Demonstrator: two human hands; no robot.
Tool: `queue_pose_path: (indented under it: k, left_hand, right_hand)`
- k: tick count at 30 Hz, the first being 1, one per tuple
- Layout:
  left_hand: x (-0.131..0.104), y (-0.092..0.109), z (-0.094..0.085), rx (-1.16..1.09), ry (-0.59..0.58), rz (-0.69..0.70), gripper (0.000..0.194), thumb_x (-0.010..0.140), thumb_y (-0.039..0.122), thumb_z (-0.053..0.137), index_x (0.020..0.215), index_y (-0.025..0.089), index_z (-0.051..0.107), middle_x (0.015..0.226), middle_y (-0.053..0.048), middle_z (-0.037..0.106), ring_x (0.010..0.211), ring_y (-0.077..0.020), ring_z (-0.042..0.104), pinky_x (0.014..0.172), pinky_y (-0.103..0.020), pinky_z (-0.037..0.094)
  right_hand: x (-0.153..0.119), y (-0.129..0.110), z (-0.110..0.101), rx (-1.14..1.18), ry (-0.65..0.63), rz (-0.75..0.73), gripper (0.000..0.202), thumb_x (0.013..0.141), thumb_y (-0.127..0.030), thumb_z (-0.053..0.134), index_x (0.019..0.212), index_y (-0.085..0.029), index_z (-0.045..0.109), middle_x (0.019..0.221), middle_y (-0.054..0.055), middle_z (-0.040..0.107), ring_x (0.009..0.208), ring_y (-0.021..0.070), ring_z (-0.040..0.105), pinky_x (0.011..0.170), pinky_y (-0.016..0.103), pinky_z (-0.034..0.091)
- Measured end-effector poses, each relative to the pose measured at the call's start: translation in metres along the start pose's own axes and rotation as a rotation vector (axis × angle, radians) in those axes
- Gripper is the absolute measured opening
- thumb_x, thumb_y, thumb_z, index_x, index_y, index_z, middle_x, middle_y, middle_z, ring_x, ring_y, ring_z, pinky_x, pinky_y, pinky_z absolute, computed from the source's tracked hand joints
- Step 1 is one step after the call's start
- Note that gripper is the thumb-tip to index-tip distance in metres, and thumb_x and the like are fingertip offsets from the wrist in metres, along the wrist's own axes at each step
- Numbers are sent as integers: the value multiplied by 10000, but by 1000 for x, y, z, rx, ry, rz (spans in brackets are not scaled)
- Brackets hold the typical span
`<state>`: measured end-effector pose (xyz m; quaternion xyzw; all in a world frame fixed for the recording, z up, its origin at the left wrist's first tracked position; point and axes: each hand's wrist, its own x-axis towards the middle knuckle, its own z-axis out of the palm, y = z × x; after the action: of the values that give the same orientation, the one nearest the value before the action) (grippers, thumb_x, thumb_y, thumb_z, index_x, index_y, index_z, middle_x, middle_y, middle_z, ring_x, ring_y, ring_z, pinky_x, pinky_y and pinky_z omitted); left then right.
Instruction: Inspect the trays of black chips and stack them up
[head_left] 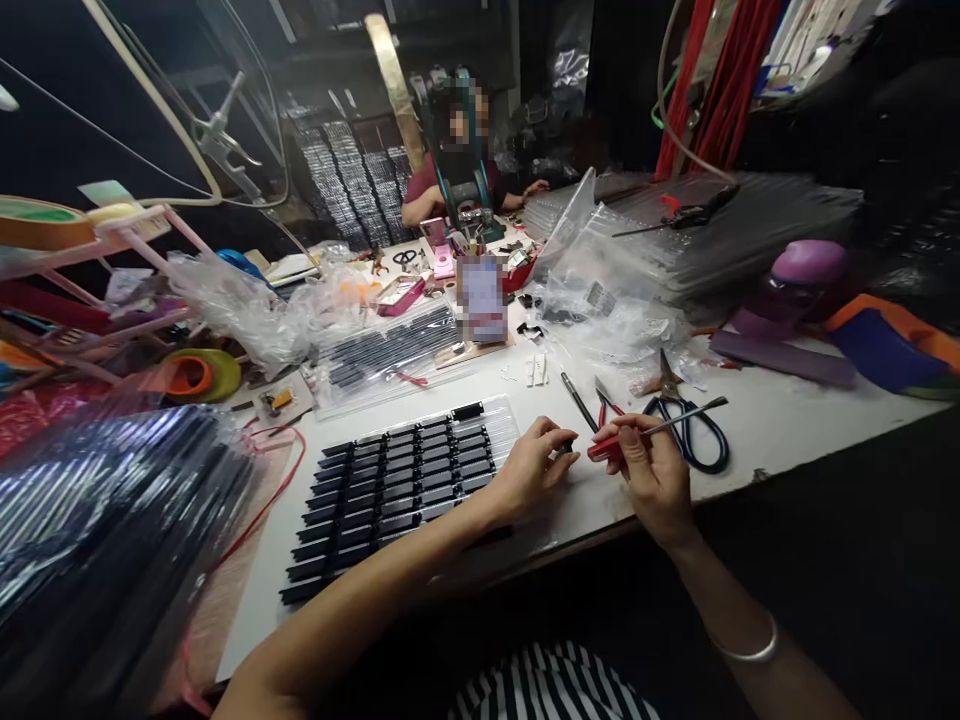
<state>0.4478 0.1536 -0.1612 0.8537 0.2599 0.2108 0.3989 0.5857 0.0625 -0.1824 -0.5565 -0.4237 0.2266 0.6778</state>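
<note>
Here, at the near edge of the white worktable (750,430): left hand (529,470) pinched shut on a small black component (564,447), thumb and forefinger closed round it, just off the table surface. Right hand (654,470) directly beside it, closed around a red-handled tool (645,435) (tweezers or a probe, hard to tell), long axis running up and to the right, metal tip pointing away from the component, red end nearest it. Component between the two hands, nearer the left. Left of both, touching the left wrist's side: a clear tray of black components (405,480) in rows. Behind the right hand, blue-handled scissors (686,430) flat on the table. Farther back, another person (457,170) seated at the table.
</note>
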Motion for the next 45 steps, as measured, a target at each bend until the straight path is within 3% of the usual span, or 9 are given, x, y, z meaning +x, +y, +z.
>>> queue_pose_path:
  k: [9, 13, 23, 25, 30, 36, 40, 43, 45]
  left_hand:
    - [-4, -7, -2, -32, -44, 38, 232, 818, 228, 543, 1013, 148, 641, 878, -64, 669, 719, -150, 577, 689, -278, 455]
    - [-5, -1, -4, -67, -25, 7, 184, 810, 212, 526, 874, 127, 676, 703, -12, 637, 601, -110, 517, 587, -220, 412]
    - [-5, 1, 0, -53, -3, -24, 150, 778, 186, 548, 729, 114, 670, 569, 33, 556, 542, -89, 472, 536, -203, 371]
    - [-5, 4, -2, -35, -4, -16, 141, 786, 189, 562, 773, 116, 682, 609, 16, 599, 559, -101, 502, 563, -216, 407]
    - [0, 4, -36, 46, 36, 29, 281, 841, 221, 561, 1106, 176, 643, 1039, -74, 641, 870, -155, 595, 798, -269, 474]
    - [-4, -31, -92, 307, 165, -126, 561, 779, 86, 578, 1307, 254, 494, 996, -46, 561, 845, -156, 578, 827, -321, 471]
    - [-16, -48, -97, 430, 195, -167, 326, 801, 142, 594, 1122, 200, 602, 857, -33, 622, 785, -181, 588, 767, -344, 477]
    - [-22, -50, -94, 544, 226, -158, 121, 821, 193, 589, 901, 179, 679, 1005, -100, 616, 958, -249, 560, 849, -427, 434]
    - [-26, -50, -94, 603, 245, -155, 183, 849, 209, 551, 976, 191, 682, 1156, -134, 571, 1080, -291, 509, 902, -493, 384]
  right_hand:
    - [12, -29, 0, -228, -244, -180, 126, 938, -296, 474, 1025, -216, 518, 819, 28, 613, 639, 138, 587, 570, 282, 478]
    - [10, -43, 7, -154, -239, -337, 148, 948, -252, 437, 1082, -235, 499, 926, 46, 632, 682, 143, 599, 611, 295, 494]
    - [12, -33, 18, -281, -334, -502, 69, 915, -212, 487, 974, -225, 521, 825, 32, 627, 644, 152, 602, 569, 280, 482]
    - [12, -40, 17, -337, -322, -470, 65, 909, -201, 504, 962, -220, 538, 780, 17, 610, 611, 137, 585, 563, 272, 471]
    - [0, -42, 16, -85, -1, -336, 103, 946, -256, 451, 1015, -215, 516, 902, 48, 635, 605, 124, 572, 546, 277, 457]
    - [-15, 2, 24, -126, -198, -47, 123, 947, -326, 460, 978, -222, 516, 837, 16, 633, 568, 102, 538, 549, 258, 473]
    - [-15, 12, 25, -87, -188, 44, 165, 947, -369, 449, 985, -219, 507, 846, 18, 634, 557, 97, 538, 521, 243, 470]
    - [-14, 11, 24, -51, -178, 91, 189, 943, -390, 450, 974, -212, 504, 823, 19, 633, 527, 95, 530, 497, 241, 465]
    - [-15, 10, 24, -40, -172, 98, 199, 936, -396, 461, 974, -205, 504, 821, 26, 637, 521, 99, 533, 497, 249, 470]
